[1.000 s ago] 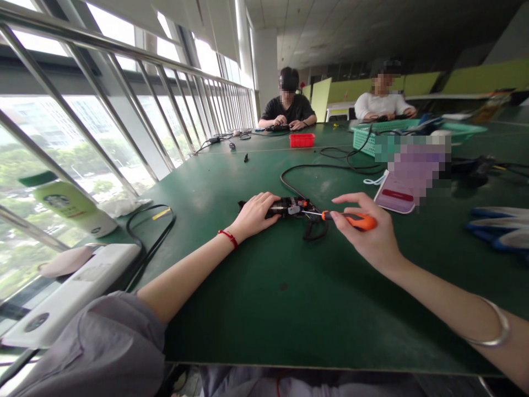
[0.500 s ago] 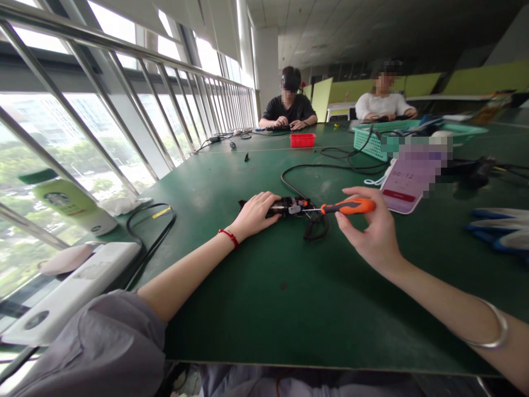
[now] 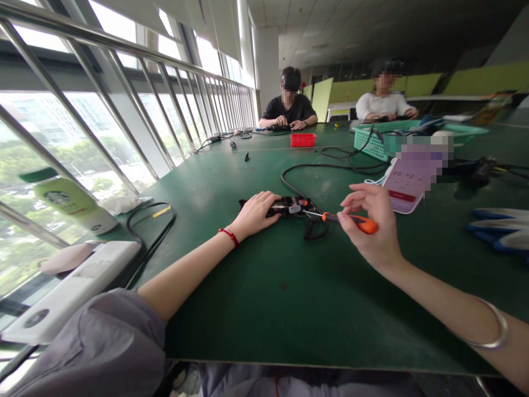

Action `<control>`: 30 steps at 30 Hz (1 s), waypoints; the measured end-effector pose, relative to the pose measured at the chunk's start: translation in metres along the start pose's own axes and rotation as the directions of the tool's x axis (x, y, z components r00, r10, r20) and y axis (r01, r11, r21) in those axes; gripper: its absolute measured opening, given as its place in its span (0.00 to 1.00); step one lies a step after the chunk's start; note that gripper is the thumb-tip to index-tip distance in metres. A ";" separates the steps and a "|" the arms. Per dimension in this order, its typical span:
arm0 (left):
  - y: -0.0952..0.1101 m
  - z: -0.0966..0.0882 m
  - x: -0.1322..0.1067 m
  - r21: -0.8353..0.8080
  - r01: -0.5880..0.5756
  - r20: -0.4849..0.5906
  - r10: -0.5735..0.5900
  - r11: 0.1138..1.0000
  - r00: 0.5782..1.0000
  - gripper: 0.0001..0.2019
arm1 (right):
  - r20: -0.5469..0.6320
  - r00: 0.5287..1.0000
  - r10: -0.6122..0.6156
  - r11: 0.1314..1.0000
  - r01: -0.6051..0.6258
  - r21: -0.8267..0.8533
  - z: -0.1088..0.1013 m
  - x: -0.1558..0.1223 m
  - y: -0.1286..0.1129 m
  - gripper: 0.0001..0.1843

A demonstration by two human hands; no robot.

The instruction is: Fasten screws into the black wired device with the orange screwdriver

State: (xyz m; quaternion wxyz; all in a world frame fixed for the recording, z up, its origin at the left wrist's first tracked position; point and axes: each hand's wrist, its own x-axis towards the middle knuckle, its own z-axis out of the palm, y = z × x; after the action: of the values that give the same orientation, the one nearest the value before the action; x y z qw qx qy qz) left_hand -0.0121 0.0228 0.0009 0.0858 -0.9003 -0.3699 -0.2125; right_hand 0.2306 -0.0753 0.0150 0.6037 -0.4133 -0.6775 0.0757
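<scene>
Screwdriver (image 3: pixel 329 217) handle dipped since last frame. Right hand (image 3: pixel 382 237) holds it loosely, fingers half spread; left hand (image 3: pixel 258 215) curls over the black device (image 3: pixel 295 206) on the table (image 3: pixel 248 309). Cable (image 3: pixel 316 237) loops beside. Phone (image 3: pixel 405 182) reads "00", "12"; bottle (image 3: pixel 72 201): Starbucks emblem.

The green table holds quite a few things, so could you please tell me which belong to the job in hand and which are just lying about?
In the job:
orange-and-black screwdriver, in the right hand
black cylindrical device, under the left hand

Apparently just lying about:
green-and-white bottle
blue-and-white gloves
rectangular phone with purple screen
</scene>
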 end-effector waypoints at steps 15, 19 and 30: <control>-0.001 0.002 0.000 0.008 -0.014 -0.011 0.014 1.000 1.000 0.16 | 0.047 0.997 0.069 0.997 -0.068 -0.023 0.004 -0.004 -0.006 0.23; -0.001 0.002 0.000 0.012 -0.011 -0.012 0.011 1.000 1.000 0.16 | 0.109 0.987 0.119 0.991 -0.110 -0.079 0.001 -0.005 -0.010 0.09; -0.001 0.002 0.000 0.020 -0.015 -0.017 0.015 1.000 1.000 0.16 | 0.072 0.997 0.042 0.999 -0.039 -0.035 0.001 -0.003 -0.005 0.17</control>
State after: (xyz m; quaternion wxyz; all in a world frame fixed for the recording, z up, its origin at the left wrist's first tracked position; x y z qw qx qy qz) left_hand -0.0118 0.0239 -0.0003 0.0998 -0.9003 -0.3645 -0.2160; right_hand 0.2272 -0.0797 0.0154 0.5700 -0.4340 -0.6917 0.0914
